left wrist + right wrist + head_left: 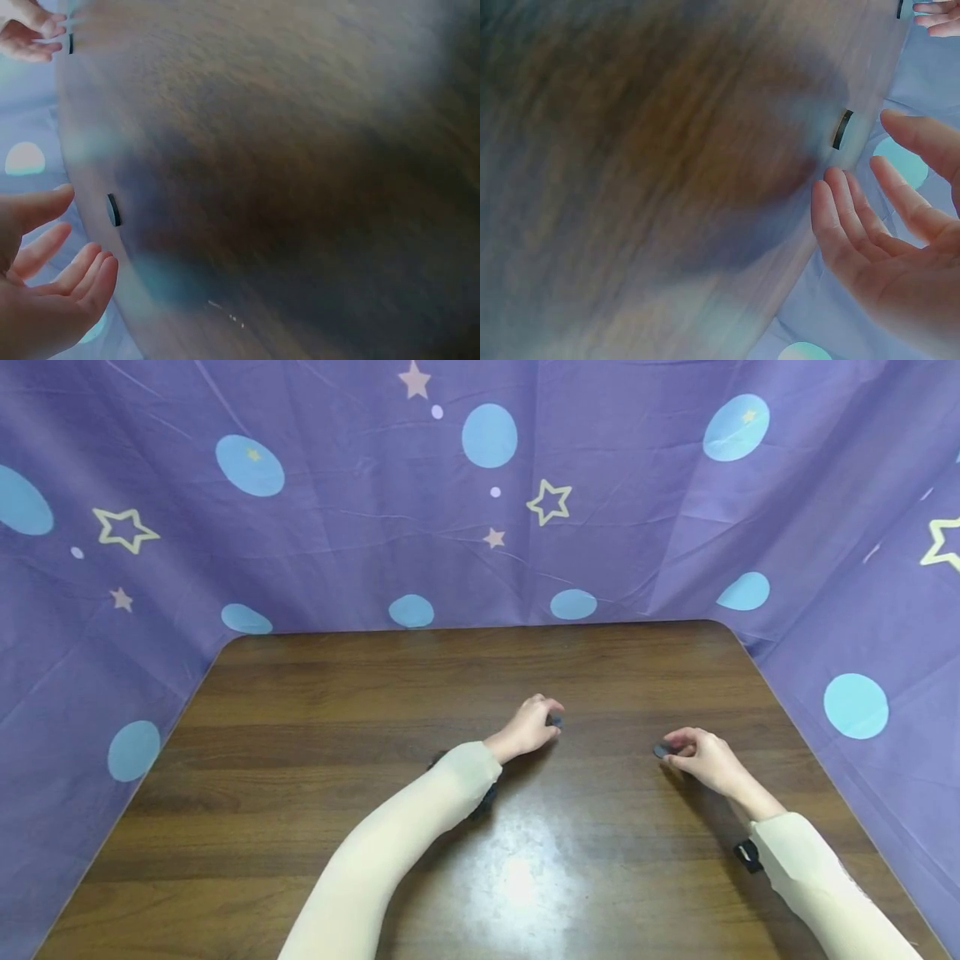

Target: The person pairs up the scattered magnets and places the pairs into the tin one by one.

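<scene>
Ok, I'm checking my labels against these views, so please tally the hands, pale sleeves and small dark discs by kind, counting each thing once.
Hands: 2
Pale sleeves: 2
Small dark discs: 2
Total: 6

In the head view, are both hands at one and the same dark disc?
No, the left hand is at the left dark disc, while the right hand is at the separate right dark disc.

star-patterned purple cloth (450,510) hangs behind and beside a brown wooden table (600,810).
</scene>
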A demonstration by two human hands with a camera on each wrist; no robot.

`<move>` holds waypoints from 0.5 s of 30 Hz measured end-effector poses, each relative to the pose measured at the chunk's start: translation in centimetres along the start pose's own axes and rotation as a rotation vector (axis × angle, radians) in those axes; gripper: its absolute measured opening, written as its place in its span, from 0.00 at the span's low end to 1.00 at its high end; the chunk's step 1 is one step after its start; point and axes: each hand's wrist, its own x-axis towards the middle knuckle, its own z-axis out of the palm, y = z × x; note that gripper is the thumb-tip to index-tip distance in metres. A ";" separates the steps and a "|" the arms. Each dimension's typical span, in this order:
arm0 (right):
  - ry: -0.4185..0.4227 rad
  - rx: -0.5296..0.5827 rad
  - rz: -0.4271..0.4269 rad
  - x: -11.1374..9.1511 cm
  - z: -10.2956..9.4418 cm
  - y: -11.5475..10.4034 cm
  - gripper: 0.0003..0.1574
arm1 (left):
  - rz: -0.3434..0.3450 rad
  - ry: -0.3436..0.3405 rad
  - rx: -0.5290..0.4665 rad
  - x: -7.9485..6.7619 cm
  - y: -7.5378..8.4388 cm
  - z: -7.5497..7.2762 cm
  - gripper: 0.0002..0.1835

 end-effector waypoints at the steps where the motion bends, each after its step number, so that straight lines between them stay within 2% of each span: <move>1: -0.002 0.000 0.001 0.0 0.0 0.0 0.20 | -0.011 0.008 -0.016 0.2 -0.1 0.1 0.20; 4: -0.003 0.008 0.001 0.1 0.1 0.1 0.20 | -0.025 0.039 -0.020 1.5 -1.4 1.5 0.20; 5: -0.002 0.011 0.001 0.2 0.1 0.2 0.21 | -0.005 0.062 -0.009 2.9 -3.2 3.1 0.21; 7: -0.001 0.009 -0.001 0.2 0.1 0.2 0.21 | 0.012 0.078 0.016 6.3 -7.8 7.1 0.23; 11: -0.004 0.005 -0.007 0.4 0.2 0.3 0.21 | 0.095 0.147 0.047 14.4 -19.6 16.9 0.28; 12: -0.007 0.006 -0.008 0.5 0.3 0.3 0.21 | 0.088 0.144 0.046 15.5 -21.2 18.2 0.29; 13: -0.010 0.009 -0.008 0.5 0.3 0.4 0.21 | 0.088 0.148 0.049 16.2 -22.2 19.0 0.29; 14: -0.013 0.010 -0.009 0.6 0.3 0.4 0.21 | 0.098 0.164 0.062 16.3 -22.3 19.1 0.29; 15: -0.016 0.009 -0.011 0.7 0.3 0.5 0.22 | 0.097 0.164 0.075 15.7 -21.3 18.2 0.28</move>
